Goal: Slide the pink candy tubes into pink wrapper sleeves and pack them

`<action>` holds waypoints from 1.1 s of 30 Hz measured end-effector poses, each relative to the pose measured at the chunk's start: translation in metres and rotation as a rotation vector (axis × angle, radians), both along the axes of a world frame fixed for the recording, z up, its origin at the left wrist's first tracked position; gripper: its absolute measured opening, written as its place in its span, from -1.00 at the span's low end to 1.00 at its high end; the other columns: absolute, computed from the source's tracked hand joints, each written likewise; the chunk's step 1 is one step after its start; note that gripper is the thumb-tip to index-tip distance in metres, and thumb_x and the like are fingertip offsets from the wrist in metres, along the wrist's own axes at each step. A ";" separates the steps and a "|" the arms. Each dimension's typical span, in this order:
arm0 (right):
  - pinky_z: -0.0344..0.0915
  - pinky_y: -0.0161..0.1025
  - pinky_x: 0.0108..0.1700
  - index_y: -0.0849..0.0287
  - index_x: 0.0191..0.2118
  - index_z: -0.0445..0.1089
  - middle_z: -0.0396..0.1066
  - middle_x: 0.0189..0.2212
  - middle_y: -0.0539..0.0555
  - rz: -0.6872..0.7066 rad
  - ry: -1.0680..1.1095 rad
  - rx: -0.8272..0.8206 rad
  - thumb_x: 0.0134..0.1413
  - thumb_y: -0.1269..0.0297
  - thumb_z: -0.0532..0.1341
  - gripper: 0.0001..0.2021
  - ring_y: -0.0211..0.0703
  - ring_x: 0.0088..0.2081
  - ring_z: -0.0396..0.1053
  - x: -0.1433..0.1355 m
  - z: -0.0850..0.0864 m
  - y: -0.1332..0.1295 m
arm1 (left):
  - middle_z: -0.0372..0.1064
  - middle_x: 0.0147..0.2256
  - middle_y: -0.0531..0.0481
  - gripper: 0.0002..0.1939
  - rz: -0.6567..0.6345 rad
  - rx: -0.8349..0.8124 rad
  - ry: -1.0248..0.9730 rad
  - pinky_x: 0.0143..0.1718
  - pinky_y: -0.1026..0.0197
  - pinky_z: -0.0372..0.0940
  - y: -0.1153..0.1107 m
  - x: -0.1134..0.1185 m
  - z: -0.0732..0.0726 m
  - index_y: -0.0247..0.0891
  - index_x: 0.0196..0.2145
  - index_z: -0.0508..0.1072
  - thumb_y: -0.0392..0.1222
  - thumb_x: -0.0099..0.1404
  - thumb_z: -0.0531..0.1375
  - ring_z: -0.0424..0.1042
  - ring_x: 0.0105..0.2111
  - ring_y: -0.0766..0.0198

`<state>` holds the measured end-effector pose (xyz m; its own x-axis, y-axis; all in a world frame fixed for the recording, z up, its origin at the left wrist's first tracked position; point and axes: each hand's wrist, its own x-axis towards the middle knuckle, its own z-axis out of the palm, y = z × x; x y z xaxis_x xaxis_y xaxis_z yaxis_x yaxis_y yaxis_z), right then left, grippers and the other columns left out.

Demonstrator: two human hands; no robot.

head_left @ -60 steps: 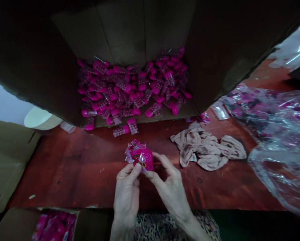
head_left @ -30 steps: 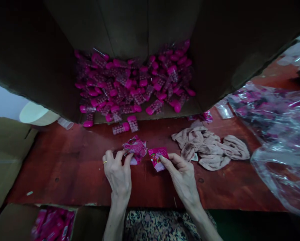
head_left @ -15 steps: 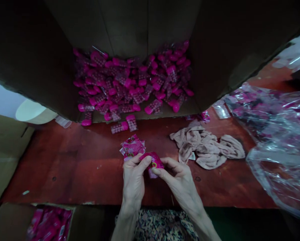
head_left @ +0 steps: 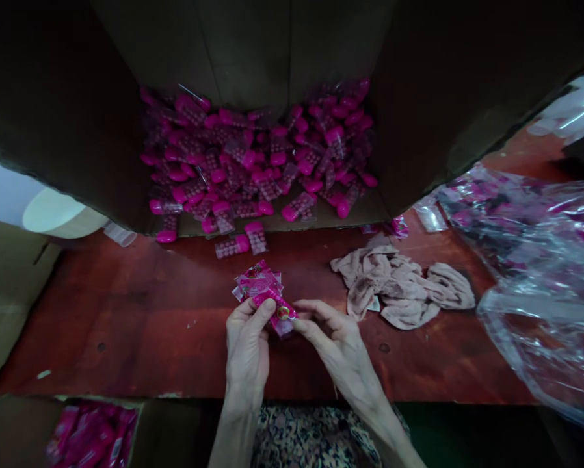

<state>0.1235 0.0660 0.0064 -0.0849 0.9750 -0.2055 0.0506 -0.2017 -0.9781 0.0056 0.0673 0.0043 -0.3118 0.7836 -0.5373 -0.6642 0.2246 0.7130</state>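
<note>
Both my hands pinch a small printed pink wrapper (head_left: 282, 313) above the red table. Thumb and fingers of my left hand (head_left: 249, 338) grip its left side, while my right hand (head_left: 333, 331) pinches its right edge. A paler see-through part hangs below the wrapper; what it contains I cannot make out. Just beyond my left fingers lies a loose stack of flat pink printed packets (head_left: 257, 279). Farther back, two clear bottles of small balls with pink caps (head_left: 243, 243) rest on the table in front of the carton.
A large open carton (head_left: 419, 143) holds a heap of pink-capped bottles (head_left: 272, 156). To the right lie a crumpled cloth (head_left: 404, 286) and a big clear plastic bag (head_left: 540, 305). At lower left, pink packets (head_left: 94, 435) fill a box; a white tub (head_left: 60, 214) stands back left.
Both hands have shifted slightly left with the wrapper. The wrapper has turned and looks narrower, folded or twisted, with the right fingers now at its right edge.
</note>
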 end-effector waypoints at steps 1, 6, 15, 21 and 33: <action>0.32 -0.32 -0.33 0.17 -0.33 0.47 0.48 -0.46 0.01 0.000 -0.003 -0.008 -0.01 0.20 0.24 -0.84 -0.18 -0.41 0.40 -0.002 0.001 0.000 | 0.46 -0.56 0.06 -0.80 0.003 -0.001 -0.009 -0.46 0.39 0.27 0.000 -0.001 0.000 -0.33 -0.51 0.52 -0.27 -0.16 0.40 0.35 -0.57 0.46; 0.28 -0.35 -0.39 0.19 -0.42 0.46 0.45 -0.52 -0.01 0.085 -0.109 0.066 0.09 0.23 0.16 -0.80 -0.22 -0.46 0.37 -0.010 0.005 0.007 | 0.47 -0.54 0.02 -0.77 0.020 -0.024 -0.051 -0.46 0.36 0.32 0.001 -0.009 0.001 -0.35 -0.51 0.51 -0.26 -0.18 0.42 0.38 -0.55 0.40; 0.26 -0.24 -0.37 0.21 -0.23 0.42 0.42 -0.41 0.13 -0.092 -0.958 0.574 0.16 0.32 0.05 -0.79 -0.11 -0.41 0.36 0.034 0.017 0.095 | 0.46 -0.59 0.08 -0.70 0.196 -0.074 -0.144 -0.61 0.49 0.26 0.011 -0.042 0.008 -0.32 -0.52 0.49 -0.25 -0.27 0.45 0.37 -0.60 0.45; 0.21 -0.09 -0.20 0.26 0.01 0.32 0.29 -0.08 0.31 -0.016 -1.147 0.689 0.07 0.48 0.02 -0.63 0.11 -0.12 0.26 0.036 0.016 0.159 | 0.39 -0.65 0.10 -0.66 0.194 -0.087 -0.187 -0.79 0.47 0.08 0.018 -0.046 0.005 -0.33 -0.55 0.43 -0.21 -0.29 0.46 0.27 -0.71 0.47; 0.18 0.03 -0.06 0.26 -0.08 0.39 0.40 -0.17 0.27 0.291 -1.113 0.858 0.17 0.29 0.10 -0.74 0.15 -0.05 0.23 0.001 0.002 0.172 | 0.33 -0.67 0.10 -0.70 0.325 -0.037 -0.314 -0.80 0.42 -0.04 0.036 -0.048 0.032 -0.34 -0.61 0.38 -0.24 -0.21 0.44 0.17 -0.74 0.48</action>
